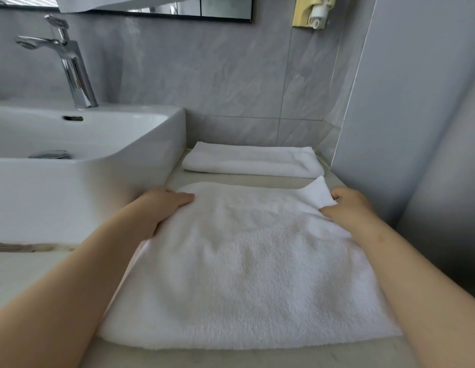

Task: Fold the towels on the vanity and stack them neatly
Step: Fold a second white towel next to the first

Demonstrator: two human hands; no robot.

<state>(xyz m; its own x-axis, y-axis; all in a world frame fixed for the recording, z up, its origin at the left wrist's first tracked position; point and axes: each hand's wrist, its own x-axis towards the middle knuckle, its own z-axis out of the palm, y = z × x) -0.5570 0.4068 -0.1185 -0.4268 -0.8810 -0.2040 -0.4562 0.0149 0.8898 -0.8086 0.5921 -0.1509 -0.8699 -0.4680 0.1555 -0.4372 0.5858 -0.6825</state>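
The sink [156,134] rose from the counter [32,269] on the left. Its wall stood close beside my left hand [162,208], leaving only a narrow strip of room there. My left fingers [182,198] lay pressed together on top of the spread towel [244,261] at its far left corner, and my thumb gripped the edge. The towel lay flat across the near counter, whose front edge was cut off below. Beyond a bare strip, the folded towel [252,160] sat against the back wall. My right hand [350,208] pinched the raised far right corner between thumb and fingers [340,193], with the side wall [416,128] just beside it. The rest of my right fingers were hidden behind the hand.
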